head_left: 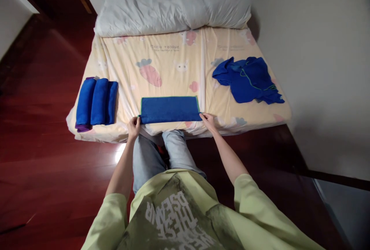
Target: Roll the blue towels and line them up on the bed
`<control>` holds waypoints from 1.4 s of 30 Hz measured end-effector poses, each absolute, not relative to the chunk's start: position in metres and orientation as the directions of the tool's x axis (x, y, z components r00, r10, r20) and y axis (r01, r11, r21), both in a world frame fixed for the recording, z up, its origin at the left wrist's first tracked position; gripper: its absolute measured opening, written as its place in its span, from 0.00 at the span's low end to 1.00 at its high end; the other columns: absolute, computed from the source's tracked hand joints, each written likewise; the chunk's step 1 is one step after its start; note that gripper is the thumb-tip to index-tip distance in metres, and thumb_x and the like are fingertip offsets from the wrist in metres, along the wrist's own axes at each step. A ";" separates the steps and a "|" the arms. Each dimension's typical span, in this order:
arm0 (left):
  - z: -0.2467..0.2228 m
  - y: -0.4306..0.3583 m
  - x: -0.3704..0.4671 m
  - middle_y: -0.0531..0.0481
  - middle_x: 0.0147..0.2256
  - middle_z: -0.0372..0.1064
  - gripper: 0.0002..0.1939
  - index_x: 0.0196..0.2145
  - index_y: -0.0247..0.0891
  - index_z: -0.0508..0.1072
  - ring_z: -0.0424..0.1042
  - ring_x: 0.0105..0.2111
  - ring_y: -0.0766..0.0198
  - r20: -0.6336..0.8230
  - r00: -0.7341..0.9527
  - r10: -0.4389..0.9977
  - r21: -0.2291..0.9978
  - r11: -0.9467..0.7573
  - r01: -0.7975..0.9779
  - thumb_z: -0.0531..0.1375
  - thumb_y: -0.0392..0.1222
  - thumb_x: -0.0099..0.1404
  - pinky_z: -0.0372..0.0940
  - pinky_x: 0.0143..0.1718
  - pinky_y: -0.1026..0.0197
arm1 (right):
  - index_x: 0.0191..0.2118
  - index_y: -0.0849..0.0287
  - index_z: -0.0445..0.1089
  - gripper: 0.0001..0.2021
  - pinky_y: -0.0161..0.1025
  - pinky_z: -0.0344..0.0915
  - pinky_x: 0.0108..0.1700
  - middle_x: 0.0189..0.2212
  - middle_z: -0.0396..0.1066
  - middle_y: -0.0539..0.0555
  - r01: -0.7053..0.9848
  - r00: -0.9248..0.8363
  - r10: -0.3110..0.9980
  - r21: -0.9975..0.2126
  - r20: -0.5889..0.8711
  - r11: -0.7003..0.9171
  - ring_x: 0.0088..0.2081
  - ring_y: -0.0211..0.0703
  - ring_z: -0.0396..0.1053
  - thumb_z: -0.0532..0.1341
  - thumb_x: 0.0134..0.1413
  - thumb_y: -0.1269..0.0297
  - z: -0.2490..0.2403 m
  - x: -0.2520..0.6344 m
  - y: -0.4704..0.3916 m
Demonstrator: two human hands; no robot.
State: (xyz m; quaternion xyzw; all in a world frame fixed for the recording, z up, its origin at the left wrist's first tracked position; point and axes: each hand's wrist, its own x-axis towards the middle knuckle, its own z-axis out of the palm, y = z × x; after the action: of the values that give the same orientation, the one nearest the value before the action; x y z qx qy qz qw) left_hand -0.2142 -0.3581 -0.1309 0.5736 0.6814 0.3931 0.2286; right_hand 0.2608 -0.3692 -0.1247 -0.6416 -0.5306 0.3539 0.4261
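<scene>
A blue towel point(170, 105) with green edging lies flat near the front edge of the bed, its near side folded over in a strip. My left hand point(133, 127) pinches the near left corner of that strip. At the opposite end, my right hand point(207, 121) grips the near right corner between thumb and fingers. Several rolled or folded blue towels point(99, 101) sit side by side at the left, with a purple one partly hidden beneath them. On the right is a crumpled heap of blue towels point(250, 80) with green edging showing.
The bed point(170, 69) wears a yellow sheet printed with carrots and rabbits. A bunched white quilt point(173, 3) covers its far end. A pale wall point(315, 69) stands close on the right. Dark red flooring point(43, 157) runs along the left.
</scene>
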 end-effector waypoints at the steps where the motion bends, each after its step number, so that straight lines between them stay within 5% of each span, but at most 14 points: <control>1: -0.130 -0.358 -0.214 0.49 0.26 0.69 0.18 0.34 0.40 0.74 0.67 0.28 0.60 0.143 -0.240 0.960 0.794 0.033 0.606 0.56 0.56 0.70 0.61 0.32 0.58 | 0.23 0.54 0.61 0.27 0.38 0.57 0.32 0.22 0.58 0.48 0.382 0.189 0.982 -0.921 -0.001 -0.075 0.28 0.41 0.57 0.60 0.52 0.34 -0.124 0.260 -0.369; 19: -0.135 -0.359 -0.209 0.49 0.28 0.73 0.18 0.38 0.40 0.76 0.69 0.28 0.60 0.146 -0.295 0.944 0.797 0.064 0.601 0.57 0.57 0.67 0.64 0.34 0.58 | 0.25 0.57 0.71 0.22 0.41 0.68 0.36 0.26 0.73 0.54 0.343 0.316 0.948 -0.935 0.025 -0.090 0.31 0.46 0.70 0.67 0.47 0.40 -0.135 0.256 -0.369; 30: -0.138 -0.359 -0.210 0.49 0.31 0.73 0.15 0.39 0.40 0.74 0.69 0.29 0.61 0.160 -0.296 0.942 0.807 0.048 0.588 0.60 0.55 0.66 0.65 0.35 0.58 | 0.27 0.56 0.70 0.22 0.39 0.64 0.31 0.24 0.70 0.53 0.361 0.353 0.935 -0.927 0.035 -0.101 0.28 0.42 0.66 0.67 0.44 0.40 -0.138 0.255 -0.366; 37: -0.138 -0.359 -0.212 0.46 0.38 0.72 0.15 0.44 0.39 0.74 0.70 0.32 0.62 0.243 -0.281 0.928 0.809 -0.034 0.587 0.62 0.51 0.65 0.67 0.37 0.59 | 0.33 0.55 0.68 0.20 0.37 0.63 0.30 0.26 0.67 0.49 0.315 0.374 0.926 -0.946 0.051 -0.075 0.26 0.38 0.63 0.70 0.42 0.45 -0.144 0.257 -0.367; 42: -0.132 -0.361 -0.210 0.40 0.48 0.75 0.10 0.37 0.39 0.76 0.74 0.43 0.57 0.238 -0.217 0.947 0.810 -0.070 0.582 0.59 0.47 0.67 0.69 0.37 0.57 | 0.30 0.57 0.70 0.16 0.37 0.64 0.29 0.30 0.71 0.53 0.353 0.329 0.942 -0.934 0.065 -0.058 0.26 0.38 0.64 0.69 0.45 0.49 -0.141 0.259 -0.368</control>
State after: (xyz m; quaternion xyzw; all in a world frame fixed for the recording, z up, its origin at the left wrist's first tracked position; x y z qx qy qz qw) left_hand -0.2099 -0.3611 -0.1325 0.5894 0.6484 0.4334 0.2106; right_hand 0.2591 -0.3680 -0.1410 -0.6592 -0.4910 0.3076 0.4793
